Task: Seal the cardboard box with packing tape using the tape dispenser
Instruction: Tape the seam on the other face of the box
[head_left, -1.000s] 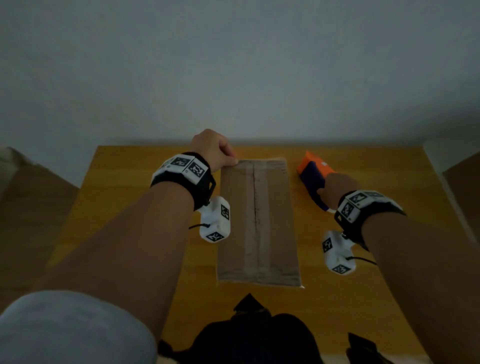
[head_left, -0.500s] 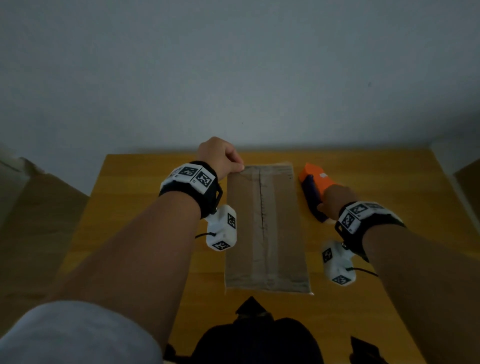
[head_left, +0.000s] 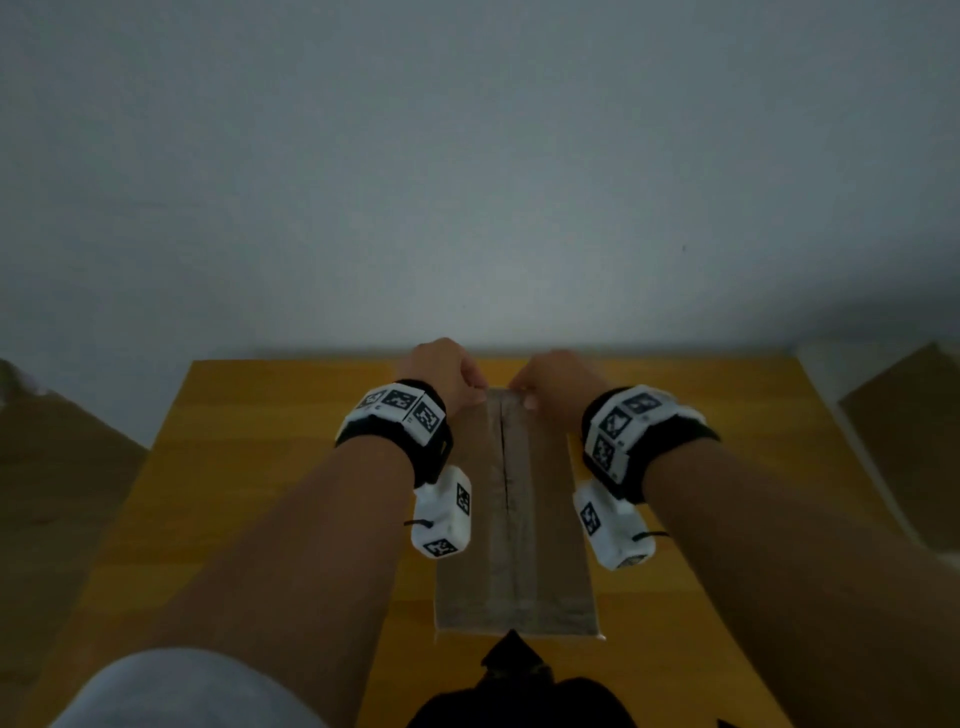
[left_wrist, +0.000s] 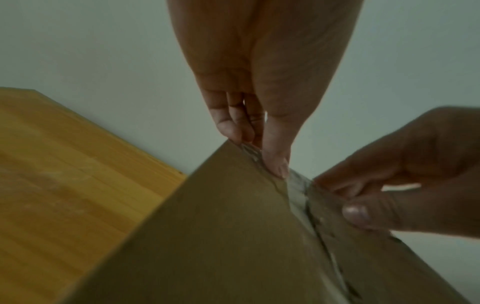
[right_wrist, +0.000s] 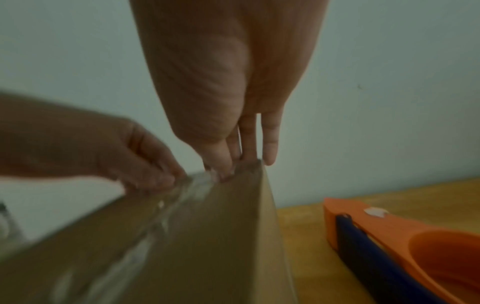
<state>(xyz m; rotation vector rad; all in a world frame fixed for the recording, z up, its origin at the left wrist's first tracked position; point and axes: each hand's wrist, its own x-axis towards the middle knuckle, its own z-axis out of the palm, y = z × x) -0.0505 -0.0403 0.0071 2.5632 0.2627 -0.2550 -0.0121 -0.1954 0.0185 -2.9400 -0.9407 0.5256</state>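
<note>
A long brown cardboard box (head_left: 550, 545) lies on the wooden table (head_left: 260, 467), with clear tape (head_left: 511, 519) along its centre seam. Both hands are at the box's far end. My left hand (head_left: 470, 387) pinches the far edge, thumb on top by the tape (left_wrist: 296, 185) and fingers down the far side. My right hand (head_left: 522, 395) pinches the same edge just to the right, thumb (left_wrist: 355, 214) pressing on top. The orange and dark blue tape dispenser (right_wrist: 389, 242) lies on the table right of the box (right_wrist: 207, 236); in the head view my right wrist hides it.
A pale wall stands right behind the table's far edge. A dark bag-like thing (head_left: 514, 691) sits at the near edge, touching the box's near end. Brown cardboard pieces lie off the table at left (head_left: 62, 467) and right (head_left: 914, 441).
My right hand let go of the tape dispenser and moved left to the box's far edge. My left hand stayed at that edge. The head view tilted up.
</note>
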